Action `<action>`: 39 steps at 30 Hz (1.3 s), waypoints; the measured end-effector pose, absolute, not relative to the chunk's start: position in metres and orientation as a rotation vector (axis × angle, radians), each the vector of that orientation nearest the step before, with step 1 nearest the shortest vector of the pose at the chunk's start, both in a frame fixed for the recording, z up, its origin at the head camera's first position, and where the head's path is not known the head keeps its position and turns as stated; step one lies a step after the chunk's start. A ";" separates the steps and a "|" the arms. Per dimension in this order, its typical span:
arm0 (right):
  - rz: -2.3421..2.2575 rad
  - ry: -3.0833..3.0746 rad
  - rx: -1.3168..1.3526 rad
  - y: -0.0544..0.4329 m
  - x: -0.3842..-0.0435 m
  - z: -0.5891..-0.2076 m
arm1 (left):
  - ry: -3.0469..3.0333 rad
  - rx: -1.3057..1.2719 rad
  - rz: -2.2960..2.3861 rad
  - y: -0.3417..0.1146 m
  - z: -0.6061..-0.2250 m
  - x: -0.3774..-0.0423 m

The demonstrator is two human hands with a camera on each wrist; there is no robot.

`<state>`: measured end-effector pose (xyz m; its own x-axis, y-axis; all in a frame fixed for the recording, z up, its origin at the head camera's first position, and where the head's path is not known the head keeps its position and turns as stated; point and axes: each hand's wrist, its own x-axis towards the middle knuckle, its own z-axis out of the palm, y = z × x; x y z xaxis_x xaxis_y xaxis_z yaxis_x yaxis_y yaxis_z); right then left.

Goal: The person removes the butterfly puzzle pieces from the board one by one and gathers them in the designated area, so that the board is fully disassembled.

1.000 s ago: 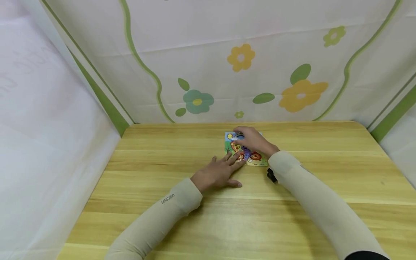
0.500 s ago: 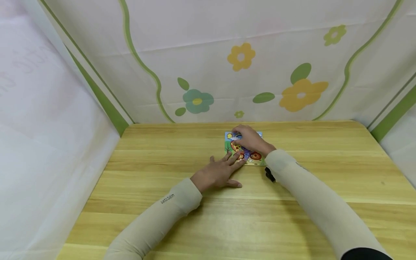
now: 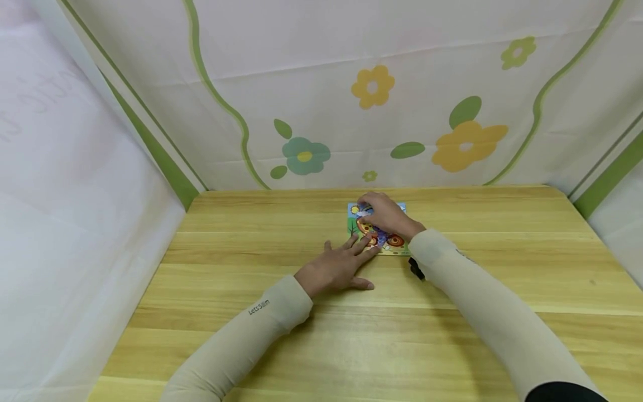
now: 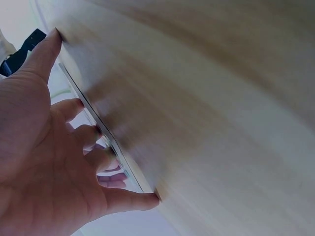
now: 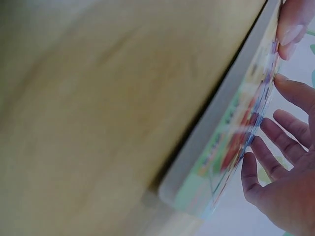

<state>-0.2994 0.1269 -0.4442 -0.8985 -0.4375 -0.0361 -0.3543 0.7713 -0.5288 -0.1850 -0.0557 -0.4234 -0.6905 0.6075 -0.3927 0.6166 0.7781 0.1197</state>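
Note:
A thin square picture board [image 3: 396, 241] lies flat near the back of the table, printed with an orange and purple butterfly, a sun and a tree. It looks like a child's puzzle. My left hand [image 3: 334, 269] rests with spread fingers on its front left part, thumb and little finger down on the wood. Bent over the upper middle of the board, my right hand [image 3: 388, 215] touches the picture with its fingertips and hides part of it. In the right wrist view, separated fingertips [image 5: 256, 142] meet the glossy board face [image 5: 224, 147]; nothing shows gripped between them.
The wooden table [image 3: 241, 240] ends at the back against a white flower-printed cloth [image 3: 321, 100]. Another white cloth [image 3: 75, 223] hangs along the left side. A black device [image 3: 416, 269] sits under the right wrist.
My right hand and forearm have shifted slightly left over the board. The left hand and the board stay in place.

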 end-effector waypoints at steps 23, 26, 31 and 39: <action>-0.745 2.781 -0.614 0.123 -0.298 -0.441 | 2.551 0.925 -0.035 -0.056 -0.424 -0.184; -0.752 2.767 -0.596 0.122 -0.298 -0.441 | 2.554 0.925 -0.024 -0.056 -0.424 -0.184; -0.794 2.724 -0.573 0.122 -0.299 -0.441 | 2.554 0.927 -0.029 -0.056 -0.425 -0.183; -0.795 2.696 -0.607 0.120 -0.303 -0.441 | 2.559 0.918 -0.023 -0.056 -0.423 -0.182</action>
